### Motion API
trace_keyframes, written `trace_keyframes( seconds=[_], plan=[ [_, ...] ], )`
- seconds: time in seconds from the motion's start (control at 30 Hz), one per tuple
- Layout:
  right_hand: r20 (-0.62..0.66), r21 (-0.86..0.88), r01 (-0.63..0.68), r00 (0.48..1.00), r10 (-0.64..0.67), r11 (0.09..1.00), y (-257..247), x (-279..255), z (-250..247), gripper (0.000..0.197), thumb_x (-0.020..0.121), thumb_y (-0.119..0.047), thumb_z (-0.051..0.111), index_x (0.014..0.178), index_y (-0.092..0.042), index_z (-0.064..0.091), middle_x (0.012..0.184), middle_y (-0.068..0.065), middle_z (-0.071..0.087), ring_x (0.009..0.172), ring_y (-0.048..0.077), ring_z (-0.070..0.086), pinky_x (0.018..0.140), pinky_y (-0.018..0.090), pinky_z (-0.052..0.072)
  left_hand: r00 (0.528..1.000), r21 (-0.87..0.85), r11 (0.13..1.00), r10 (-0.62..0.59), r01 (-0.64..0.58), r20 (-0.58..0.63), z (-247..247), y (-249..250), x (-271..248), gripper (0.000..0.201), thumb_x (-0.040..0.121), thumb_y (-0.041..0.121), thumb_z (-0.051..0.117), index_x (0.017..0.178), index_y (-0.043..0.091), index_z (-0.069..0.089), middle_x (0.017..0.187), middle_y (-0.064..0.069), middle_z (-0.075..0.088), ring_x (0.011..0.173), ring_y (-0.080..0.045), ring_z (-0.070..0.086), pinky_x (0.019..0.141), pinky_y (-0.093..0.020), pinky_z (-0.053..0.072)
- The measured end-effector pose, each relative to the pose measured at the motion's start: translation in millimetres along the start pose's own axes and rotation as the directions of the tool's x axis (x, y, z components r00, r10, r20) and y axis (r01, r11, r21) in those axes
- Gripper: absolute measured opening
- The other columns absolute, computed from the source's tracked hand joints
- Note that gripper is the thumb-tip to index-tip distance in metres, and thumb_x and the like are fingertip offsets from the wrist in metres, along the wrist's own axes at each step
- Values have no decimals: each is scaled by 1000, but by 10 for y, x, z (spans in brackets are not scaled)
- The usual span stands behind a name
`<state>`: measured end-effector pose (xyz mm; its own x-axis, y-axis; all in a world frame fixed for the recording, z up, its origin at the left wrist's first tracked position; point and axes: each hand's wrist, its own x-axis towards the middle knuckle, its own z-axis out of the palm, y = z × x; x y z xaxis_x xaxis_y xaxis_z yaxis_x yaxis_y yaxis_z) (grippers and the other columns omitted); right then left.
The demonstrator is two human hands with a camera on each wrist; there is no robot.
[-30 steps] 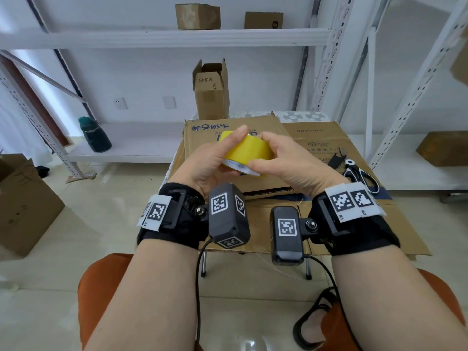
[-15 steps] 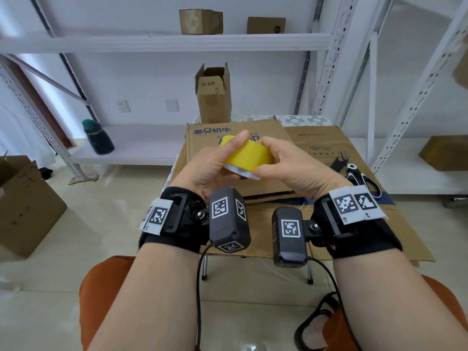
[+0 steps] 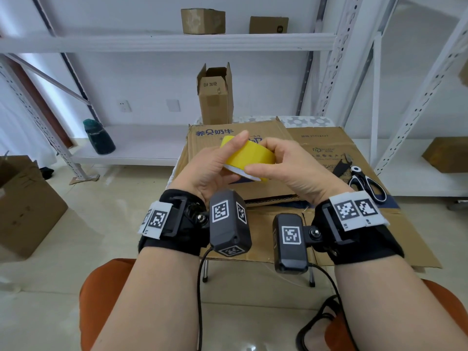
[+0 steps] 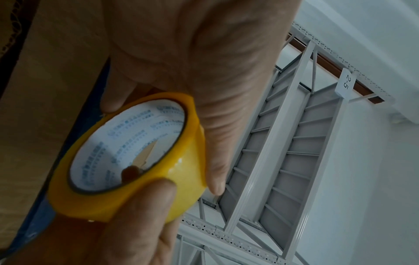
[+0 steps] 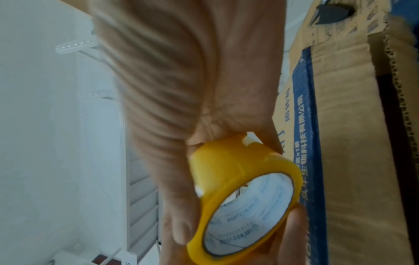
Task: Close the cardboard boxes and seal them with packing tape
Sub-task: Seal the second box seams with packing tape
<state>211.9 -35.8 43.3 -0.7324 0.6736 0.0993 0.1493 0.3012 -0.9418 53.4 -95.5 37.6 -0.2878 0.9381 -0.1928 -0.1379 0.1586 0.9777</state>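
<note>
Both hands hold a yellow roll of packing tape (image 3: 249,158) in the air above a flat cardboard box with blue print (image 3: 215,138). My left hand (image 3: 217,168) grips the roll's left side, thumb stretched over its top. My right hand (image 3: 286,168) grips the right side, thumb under the near rim and fingers curled over the far edge. The left wrist view shows the tape (image 4: 136,161) with its white printed core; the right wrist view shows the tape (image 5: 238,179) pinched between fingers. A small open box (image 3: 215,97) stands upright at the table's back.
Black scissors (image 3: 367,183) lie on flattened cardboard (image 3: 326,145) at the table's right. White metal shelving (image 3: 164,43) stands behind, with two small boxes (image 3: 202,21) on top and a dark bottle (image 3: 98,138) below. A large box (image 3: 22,206) sits on the floor at left.
Both hands have kept hold of the tape roll and shifted their fingers slightly on it; the right fingers curl further over the far edge. The roll has barely moved.
</note>
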Motion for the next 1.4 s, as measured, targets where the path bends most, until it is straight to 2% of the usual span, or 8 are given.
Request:
trace_keyframes(
  seconds=[0.3, 0.4, 0.5, 0.63, 0.87, 1.07, 1.17, 1.4],
  plan=[
    [56, 22, -1, 998, 0, 1000, 32, 65, -88, 29, 76, -13, 76, 102, -7, 64, 105, 25, 65, 89, 24, 59, 92, 51, 47, 999, -10, 1000, -18, 18, 36, -16, -3, 106, 57, 63, 52, 73, 104, 13, 65, 104, -7, 71, 104, -21, 67, 98, -40, 50],
    [89, 30, 0, 996, -2, 1000, 43, 98, -118, 26, 79, -4, 72, 103, -10, 64, 102, 18, 68, 89, 20, 61, 89, 43, 50, 998, -33, 999, -11, 13, 69, -16, 32, 124, 47, 70, 46, 70, 101, 11, 64, 94, -5, 71, 91, -17, 69, 83, -31, 57],
    [108, 70, -4, 994, -3, 998, 56, 131, -135, 24, 82, -1, 67, 103, -11, 63, 94, 7, 68, 84, 14, 63, 79, 29, 52, 999, -31, 1000, 2, 0, 53, -21, 46, 146, 52, 69, 47, 70, 105, 10, 63, 97, -7, 71, 94, -19, 68, 87, -33, 56],
    [114, 148, -26, 993, 9, 989, 73, 157, -117, 24, 76, -17, 72, 98, -11, 67, 94, 7, 71, 87, 15, 65, 85, 31, 53, 999, -50, 999, 9, -7, 40, -30, 57, 167, 51, 67, 46, 70, 102, 9, 63, 96, -7, 72, 91, -19, 70, 78, -31, 58],
    [77, 143, -14, 997, 3, 990, 127, 186, -105, 18, 82, 3, 65, 99, -1, 67, 89, 5, 74, 83, 15, 69, 81, 27, 56, 999, -17, 999, 49, -49, 8, -5, 48, 233, 41, 75, 46, 70, 98, 12, 65, 89, -3, 72, 94, -21, 69, 93, -38, 52],
    [-123, 369, 33, 992, 14, 929, 101, 262, -116, 27, 93, -1, 51, 119, 6, 57, 113, 27, 64, 108, 38, 62, 93, 49, 51, 958, -150, 960, 207, -238, -197, -37, 94, 297, 61, 70, 44, 80, 117, 11, 60, 112, -8, 68, 104, -21, 66, 96, -36, 52],
    [-120, 434, 28, 992, 26, 900, 82, 283, -144, 25, 97, -1, 44, 117, 3, 58, 112, 21, 66, 103, 30, 64, 89, 47, 54, 916, -33, 930, 354, -367, -188, -53, 117, 273, 18, 78, 14, 77, 93, 18, 70, 94, -2, 70, 92, -17, 66, 89, -34, 54],
    [-105, 429, -53, 989, 108, 902, 105, 313, -79, 29, 100, -10, 42, 123, 2, 54, 117, 23, 64, 104, 35, 64, 77, 46, 58, 846, 392, 810, 518, -437, -126, -30, 191, 291, 22, 70, 9, 83, 78, 24, 70, 87, -1, 74, 83, -17, 70, 81, -36, 58]
  ],
)
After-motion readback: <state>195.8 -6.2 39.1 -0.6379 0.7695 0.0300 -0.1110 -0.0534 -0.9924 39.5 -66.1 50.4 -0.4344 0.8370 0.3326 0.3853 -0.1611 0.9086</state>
